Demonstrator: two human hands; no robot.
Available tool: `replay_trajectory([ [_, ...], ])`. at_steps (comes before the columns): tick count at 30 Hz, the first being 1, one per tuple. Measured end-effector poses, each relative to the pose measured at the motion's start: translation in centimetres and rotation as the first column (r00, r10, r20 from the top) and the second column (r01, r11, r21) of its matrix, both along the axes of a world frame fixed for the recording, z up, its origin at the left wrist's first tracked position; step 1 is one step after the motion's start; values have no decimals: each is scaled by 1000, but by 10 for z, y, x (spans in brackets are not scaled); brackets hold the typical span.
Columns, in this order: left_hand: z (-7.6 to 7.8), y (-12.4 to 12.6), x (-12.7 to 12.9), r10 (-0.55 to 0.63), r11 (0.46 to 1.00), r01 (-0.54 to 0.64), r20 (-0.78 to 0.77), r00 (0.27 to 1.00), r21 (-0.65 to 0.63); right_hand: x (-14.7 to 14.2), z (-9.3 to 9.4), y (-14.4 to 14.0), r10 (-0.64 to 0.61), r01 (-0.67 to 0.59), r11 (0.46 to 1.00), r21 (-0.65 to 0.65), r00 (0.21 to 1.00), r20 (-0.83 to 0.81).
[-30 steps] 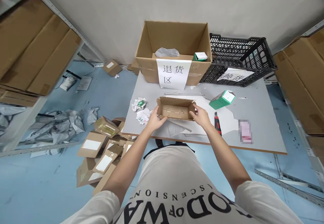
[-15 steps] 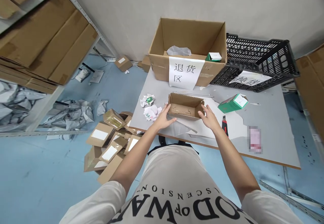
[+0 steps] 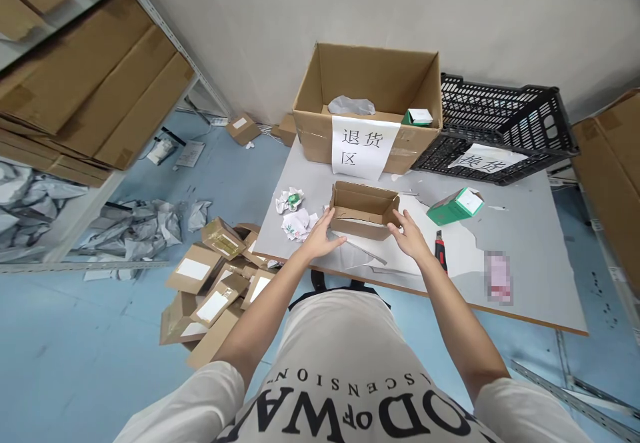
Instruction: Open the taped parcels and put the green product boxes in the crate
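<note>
I see the small cardboard box [image 3: 364,210] lying on the bench [image 3: 530,229] straight ahead of both hands, its long axis running left to right across me. My left hand [image 3: 323,236] sits at its left end and my right hand [image 3: 407,233] at its right end, each about equally near. Both grips are released, fingers spread, touching or almost touching the box's near corners; I cannot tell which. The box is plain brown, open on top, and looks empty, with short flaps standing up.
</note>
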State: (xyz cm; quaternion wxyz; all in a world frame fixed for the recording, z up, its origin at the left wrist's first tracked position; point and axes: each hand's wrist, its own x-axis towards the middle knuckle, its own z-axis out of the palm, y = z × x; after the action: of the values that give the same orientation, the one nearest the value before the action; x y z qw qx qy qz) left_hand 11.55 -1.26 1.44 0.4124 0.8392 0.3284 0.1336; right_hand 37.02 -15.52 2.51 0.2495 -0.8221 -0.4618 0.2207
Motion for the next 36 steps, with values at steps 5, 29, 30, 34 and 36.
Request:
replay_trajectory([
  [5,4,-1,1,14,1000,-14,0,1000,-26,0,1,0,17,-18,999,-34,1000,-21],
  [29,-14,14,5,222,970,-209,101,970,-127,3,3,1,-28,29,1000,8,995,-93],
  [30,-15,16,6,249,962,-232,110,962,-145,3,3,2,-18,19,1000,2,995,-102],
  [34,-17,26,17,383,908,-349,124,915,-234,1,1,6,-33,36,999,23,989,-143],
  [36,-19,33,23,424,882,-379,124,897,-279,0,-2,8,-54,70,995,77,980,-191],
])
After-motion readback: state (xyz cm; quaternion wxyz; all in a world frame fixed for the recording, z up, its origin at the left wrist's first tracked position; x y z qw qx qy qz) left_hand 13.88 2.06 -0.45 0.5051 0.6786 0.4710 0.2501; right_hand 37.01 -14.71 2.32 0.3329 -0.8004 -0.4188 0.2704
